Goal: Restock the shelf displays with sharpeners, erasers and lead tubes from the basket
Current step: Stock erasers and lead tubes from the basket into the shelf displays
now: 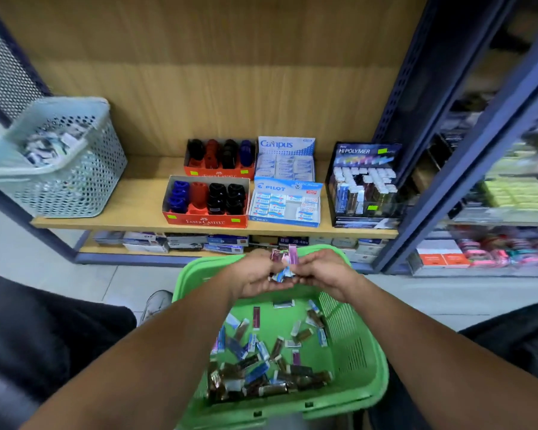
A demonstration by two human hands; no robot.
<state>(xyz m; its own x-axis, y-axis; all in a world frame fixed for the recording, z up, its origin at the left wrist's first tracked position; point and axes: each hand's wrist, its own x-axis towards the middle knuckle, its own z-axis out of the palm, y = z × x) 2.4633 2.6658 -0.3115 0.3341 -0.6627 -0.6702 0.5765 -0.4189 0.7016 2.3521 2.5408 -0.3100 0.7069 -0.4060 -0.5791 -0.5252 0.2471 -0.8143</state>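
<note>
Labels on shelf: Faber-Castell box, Pilot box, Campus box, Hi-Polymer display.

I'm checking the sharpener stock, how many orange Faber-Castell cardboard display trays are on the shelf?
2: one orange Faber-Castell tray at the wooden shelf's front edge, the other directly behind it, partly hidden.

Wooden shelf, pale basket, sharpener trays, eraser boxes, lead display
</note>
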